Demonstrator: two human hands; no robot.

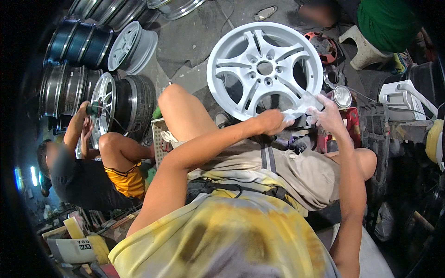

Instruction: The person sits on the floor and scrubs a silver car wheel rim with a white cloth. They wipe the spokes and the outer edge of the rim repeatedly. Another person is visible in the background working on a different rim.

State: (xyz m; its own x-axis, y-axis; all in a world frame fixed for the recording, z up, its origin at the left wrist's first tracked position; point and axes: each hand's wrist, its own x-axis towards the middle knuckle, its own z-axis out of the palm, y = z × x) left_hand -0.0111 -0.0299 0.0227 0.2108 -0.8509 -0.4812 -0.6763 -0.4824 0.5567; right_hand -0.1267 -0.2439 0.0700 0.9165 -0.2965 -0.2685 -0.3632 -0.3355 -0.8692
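Observation:
A white-coated wheel rim [264, 48] with paired spokes and an open centre hole stands tilted in front of my knees. My left hand [274, 122] is closed at the rim's near edge, its fingertips dusted white. At the lower right of the rim, my right hand [326, 112] is bent round a pale grey, sheet-like piece [308, 100]; white dust covers these fingers too. The piece lies against the rim's edge, and its exact kind is unclear. What the left fingers press on underneath is partly hidden.
Stacked rims [76, 44] and a tyre [141, 102] stand at the left, where a co-worker [88, 176] handles another rim. A plastic crate [160, 139] is beside my left leg. To the right are a black crate [374, 134], a white stool [401, 99] and a round metal can [342, 97].

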